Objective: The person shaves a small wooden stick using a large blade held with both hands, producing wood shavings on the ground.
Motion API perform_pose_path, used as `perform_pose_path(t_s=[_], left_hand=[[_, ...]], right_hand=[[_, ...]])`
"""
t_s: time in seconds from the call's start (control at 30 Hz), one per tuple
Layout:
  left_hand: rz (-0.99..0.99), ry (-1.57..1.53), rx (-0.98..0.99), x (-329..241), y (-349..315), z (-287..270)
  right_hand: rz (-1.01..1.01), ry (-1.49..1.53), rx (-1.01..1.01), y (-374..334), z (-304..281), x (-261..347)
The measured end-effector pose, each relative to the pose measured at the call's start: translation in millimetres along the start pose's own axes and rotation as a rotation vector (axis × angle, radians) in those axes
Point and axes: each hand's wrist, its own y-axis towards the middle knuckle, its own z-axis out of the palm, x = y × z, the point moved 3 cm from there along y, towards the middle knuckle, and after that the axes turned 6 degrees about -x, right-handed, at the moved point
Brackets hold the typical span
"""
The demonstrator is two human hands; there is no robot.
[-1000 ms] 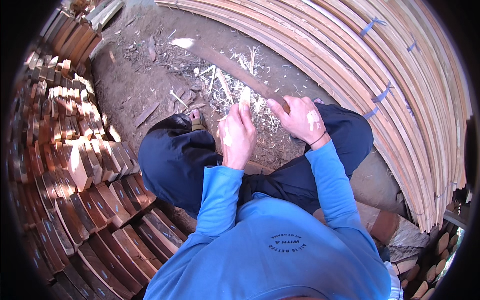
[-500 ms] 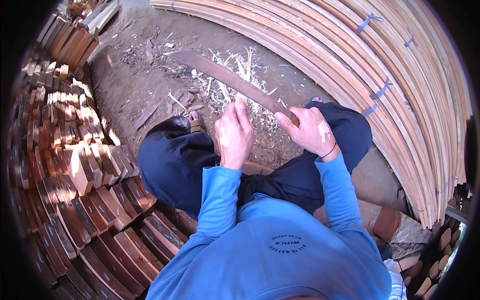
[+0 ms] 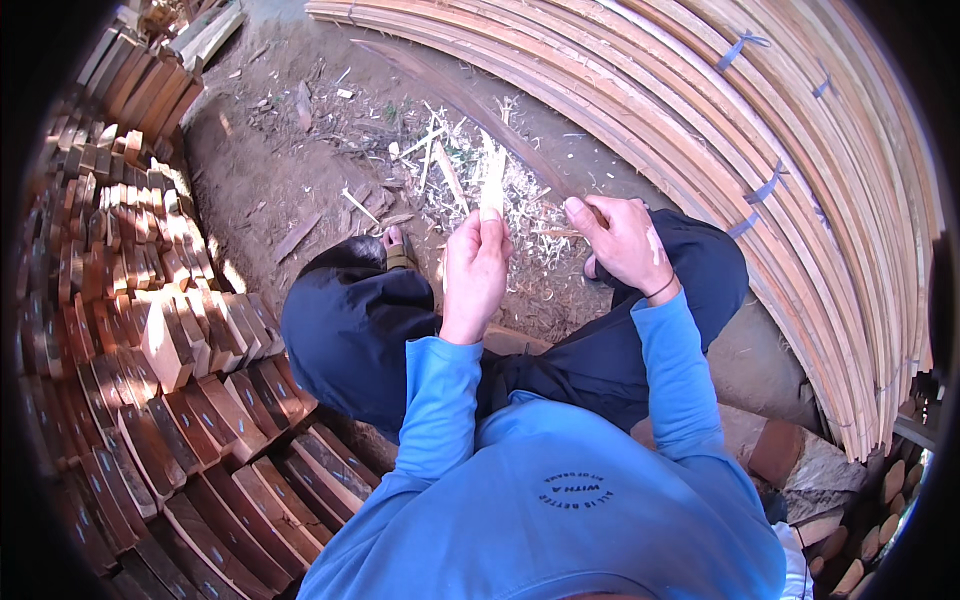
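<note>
Between the closed fingers and thumb of my left hand (image 3: 474, 272) stands a short pale stick of wood (image 3: 492, 190), its upper end bright in the light. The lower end of the stick is hidden in my grip. My right hand (image 3: 628, 240) is wrapped round the handle of a machete (image 3: 512, 140). Its long dark blade slants away to the upper left, past the tip of the stick, and appears apart from it. Below both tools, a heap of pale wood shavings (image 3: 545, 225) covers the dirt between my feet.
Stacks of short reddish-brown boards (image 3: 180, 420) rise close on my left. Long wooden strips (image 3: 700, 110), bundled with blue ties, curve along the far and right side. Wood scraps (image 3: 297, 237) lie on the dirt ground, and a stone block (image 3: 815, 470) sits at lower right.
The machete has swung away from me, off the stick, and its blade now lies farther out. My right hand has risen slightly. More of the pale stick shows above my left hand.
</note>
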Motion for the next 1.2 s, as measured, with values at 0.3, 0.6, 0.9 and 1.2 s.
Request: perform_pose_path(t_s=[0.3,0.6,0.9,1.2], left_hand=[[-0.219,-0.314,0.088,-32,-15,0],[-0.197,-0.225,0.16,-28,-22,6],[-0.265,-0.358,0.242,-34,-22,12],[-0.03,-0.138,0.164,-35,-13,7]], right_hand=[[-0.077,-0.023,0.092,-32,-17,16],[-0.059,-0.108,-0.059,15,4,3],[0.2,0.325,0.065,4,-1,-14],[0.042,0.186,0.016,-20,-26,4]])
